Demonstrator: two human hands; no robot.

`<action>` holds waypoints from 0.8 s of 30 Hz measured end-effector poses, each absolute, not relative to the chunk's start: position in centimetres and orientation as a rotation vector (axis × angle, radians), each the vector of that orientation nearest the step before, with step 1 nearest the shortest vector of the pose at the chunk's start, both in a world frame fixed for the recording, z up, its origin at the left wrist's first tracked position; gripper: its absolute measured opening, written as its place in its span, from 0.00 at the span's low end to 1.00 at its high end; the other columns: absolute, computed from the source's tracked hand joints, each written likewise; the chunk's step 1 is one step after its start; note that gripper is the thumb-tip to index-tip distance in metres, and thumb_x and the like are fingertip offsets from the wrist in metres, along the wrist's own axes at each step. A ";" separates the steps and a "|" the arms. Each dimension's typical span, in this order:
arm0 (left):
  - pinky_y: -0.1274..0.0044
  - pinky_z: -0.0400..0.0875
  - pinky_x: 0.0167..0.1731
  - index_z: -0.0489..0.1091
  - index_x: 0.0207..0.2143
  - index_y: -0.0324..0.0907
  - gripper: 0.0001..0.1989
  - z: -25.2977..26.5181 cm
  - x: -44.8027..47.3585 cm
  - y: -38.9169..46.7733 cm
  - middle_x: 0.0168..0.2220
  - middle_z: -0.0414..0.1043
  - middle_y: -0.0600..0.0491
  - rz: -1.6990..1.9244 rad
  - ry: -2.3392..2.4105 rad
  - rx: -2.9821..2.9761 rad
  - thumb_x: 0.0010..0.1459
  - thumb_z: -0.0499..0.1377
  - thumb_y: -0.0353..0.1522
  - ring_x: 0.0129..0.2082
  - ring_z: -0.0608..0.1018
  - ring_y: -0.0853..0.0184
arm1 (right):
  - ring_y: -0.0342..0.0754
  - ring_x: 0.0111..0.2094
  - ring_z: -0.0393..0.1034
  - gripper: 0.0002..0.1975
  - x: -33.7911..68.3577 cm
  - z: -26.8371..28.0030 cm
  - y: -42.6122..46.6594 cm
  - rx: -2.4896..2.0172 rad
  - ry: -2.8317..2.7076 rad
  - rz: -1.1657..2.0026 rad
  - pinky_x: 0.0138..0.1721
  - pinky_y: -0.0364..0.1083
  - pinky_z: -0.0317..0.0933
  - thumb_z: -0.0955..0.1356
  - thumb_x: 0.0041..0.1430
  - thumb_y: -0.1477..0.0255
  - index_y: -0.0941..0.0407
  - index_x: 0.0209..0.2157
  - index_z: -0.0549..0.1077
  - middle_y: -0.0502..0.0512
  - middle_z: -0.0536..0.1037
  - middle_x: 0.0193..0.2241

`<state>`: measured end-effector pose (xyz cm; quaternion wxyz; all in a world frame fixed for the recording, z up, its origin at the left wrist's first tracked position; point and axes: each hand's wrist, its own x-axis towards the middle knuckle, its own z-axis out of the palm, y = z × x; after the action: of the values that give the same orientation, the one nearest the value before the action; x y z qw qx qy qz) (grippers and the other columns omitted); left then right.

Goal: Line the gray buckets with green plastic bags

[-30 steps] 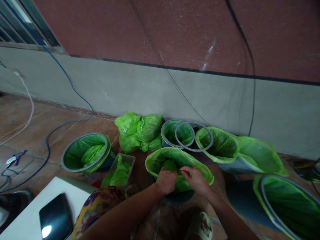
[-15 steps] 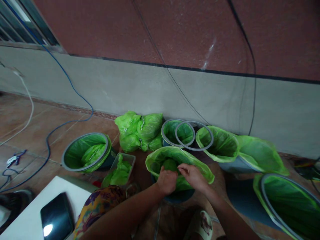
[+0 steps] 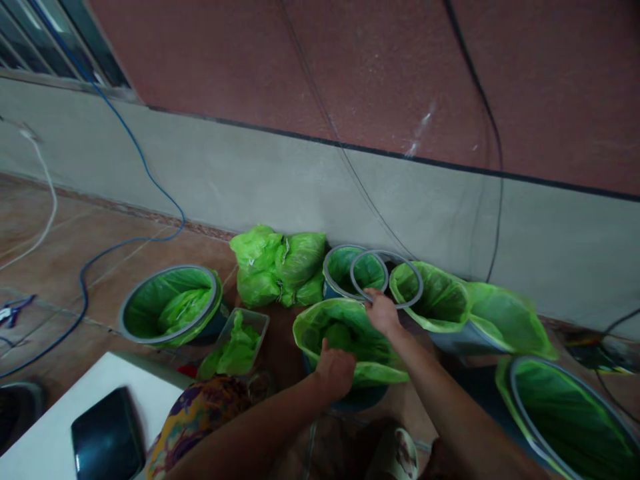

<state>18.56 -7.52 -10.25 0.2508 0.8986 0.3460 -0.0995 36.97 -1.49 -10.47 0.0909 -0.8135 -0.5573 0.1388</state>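
Observation:
My right hand [image 3: 384,313] is closed on the near edge of a grey ring [image 3: 411,305], a round bin rim that overlaps the rims of the bins behind it. My left hand [image 3: 336,371] is over the near side of a dark bin lined with a green plastic bag [image 3: 320,313]. Its fingers are curled, with one digit pointing up into the bin; what they hold, if anything, is hidden. A rounded green bundle [image 3: 340,335] lies inside this bin, just beyond my left hand. The liner's edge hangs loosely over the bin's side.
Filled green bags [image 3: 277,265] are stacked by the wall. Left stand another lined bin [image 3: 131,328] and a clear tub [image 3: 261,327] of green bags. More lined bins [image 3: 517,380] are at right. A tablet [image 3: 107,433] lies on a white surface; a blue cable [image 3: 86,293] crosses the floor.
My right hand has left the bundle inside the near bin, moved up and away, and taken hold of the grey ring. My left hand has stayed over the bin.

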 end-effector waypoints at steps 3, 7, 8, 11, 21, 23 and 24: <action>0.51 0.58 0.51 0.72 0.37 0.36 0.12 -9.9 18.5 -7.6 0.33 0.76 0.42 -0.263 0.938 2.457 0.50 0.53 0.25 0.38 0.77 0.54 | 0.55 0.44 0.73 0.18 36.0 -11.4 -0.5 -2.516 -1.712 0.488 0.44 0.49 0.64 0.63 0.54 0.79 0.59 0.47 0.74 0.65 0.78 0.41; 0.51 0.58 0.51 0.72 0.36 0.35 0.12 -10.2 18.3 -7.6 0.33 0.76 0.40 -0.178 0.939 2.464 0.50 0.52 0.25 0.38 0.77 0.53 | 0.55 0.40 0.75 0.12 35.5 -11.4 -1.0 -2.535 -1.712 0.481 0.40 0.48 0.65 0.64 0.54 0.77 0.57 0.36 0.78 0.64 0.80 0.35; 0.51 0.58 0.51 0.72 0.36 0.35 0.12 -10.3 18.3 -7.6 0.33 0.75 0.40 -0.149 0.944 2.464 0.50 0.52 0.25 0.38 0.77 0.53 | 0.54 0.41 0.75 0.11 35.6 -10.9 -1.2 -2.523 -1.714 0.465 0.40 0.48 0.64 0.64 0.55 0.76 0.57 0.35 0.78 0.63 0.80 0.35; 0.52 0.58 0.51 0.72 0.33 0.37 0.09 -9.5 18.3 -7.4 0.31 0.75 0.42 -0.024 0.950 2.465 0.51 0.52 0.26 0.36 0.77 0.56 | 0.50 0.40 0.74 0.11 36.1 -7.8 -2.3 -2.418 -1.717 0.423 0.42 0.45 0.64 0.63 0.58 0.72 0.54 0.36 0.78 0.58 0.80 0.36; 0.73 0.69 0.42 0.71 0.32 0.38 0.18 -1.5 18.6 -3.1 0.32 0.75 0.50 0.857 0.744 1.303 0.60 0.48 0.41 0.35 0.76 0.66 | 0.43 0.24 0.67 0.15 34.2 2.3 -9.7 -1.487 -0.953 0.783 0.25 0.42 0.63 0.66 0.56 0.58 0.56 0.34 0.74 0.55 0.76 0.28; 0.74 0.70 0.37 0.70 0.30 0.38 0.21 -1.6 19.1 -2.6 0.28 0.74 0.49 0.775 0.695 1.077 0.59 0.47 0.45 0.29 0.76 0.67 | 0.42 0.24 0.68 0.18 33.9 1.3 -9.8 -1.412 -0.828 0.977 0.25 0.42 0.63 0.67 0.55 0.55 0.56 0.35 0.72 0.56 0.77 0.31; 0.74 0.70 0.33 0.69 0.29 0.37 0.22 -1.9 19.3 -2.5 0.26 0.73 0.50 0.726 0.683 1.031 0.59 0.47 0.46 0.25 0.74 0.69 | 0.42 0.24 0.68 0.19 33.9 0.6 -9.6 -1.371 -0.785 1.060 0.25 0.42 0.63 0.67 0.54 0.54 0.56 0.35 0.72 0.56 0.77 0.31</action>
<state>19.30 -2.53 -1.87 0.7538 0.4724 0.3132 0.3326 33.85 -9.65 0.62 0.5807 -0.5868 -0.3360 0.4535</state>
